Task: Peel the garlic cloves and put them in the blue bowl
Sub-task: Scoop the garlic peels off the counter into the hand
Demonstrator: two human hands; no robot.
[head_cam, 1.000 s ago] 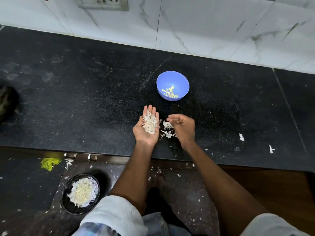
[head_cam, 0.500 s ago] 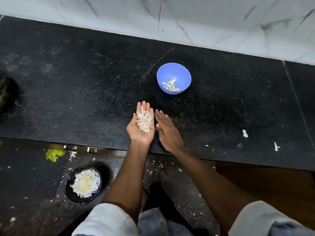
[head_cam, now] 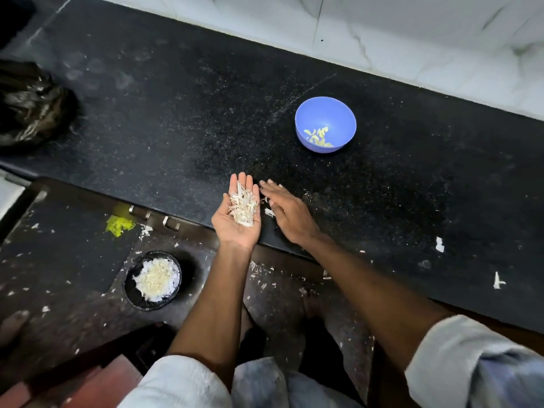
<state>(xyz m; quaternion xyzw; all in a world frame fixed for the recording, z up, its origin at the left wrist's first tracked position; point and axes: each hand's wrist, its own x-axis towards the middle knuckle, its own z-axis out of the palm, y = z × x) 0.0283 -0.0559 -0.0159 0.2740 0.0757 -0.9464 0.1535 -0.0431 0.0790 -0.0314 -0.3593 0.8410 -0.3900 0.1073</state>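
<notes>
Left hand [head_cam: 237, 220] palm up at the worktop's [head_cam: 182, 119] near edge, fingers straight and together, carrying a heap of garlic skins [head_cam: 243, 206]. Nothing gripped; the skins just rest on the palm.

Right hand [head_cam: 284, 210] just beside it at 3 o'clock, palm down, fingers straight and relaxed, low over the worktop. A few loose skin scraps [head_cam: 269, 212] lie between the two hands. Cannot tell if the fingers touch the surface.

Blue bowl [head_cam: 325, 123] at 1 o'clock from the hands, well apart, upright. Peeled garlic cloves [head_cam: 318, 136] lie in its bottom.

Black bowl [head_cam: 152, 279] on the floor at 8 o'clock from the left hand, filled with pale peelings. More flecks scattered on the floor around it.

No unpeeled clove visible anywhere in view.

Judgement: peeling looks finished or paused; step in hand is clean-up, sweeping skins into the left palm.

Next move, likely: right hand pushes the remaining scraps to the edge and into the palm, then the left hand tips its load into the black bowl. Needs a level palm; the skins are light and would scatter easily.
</notes>
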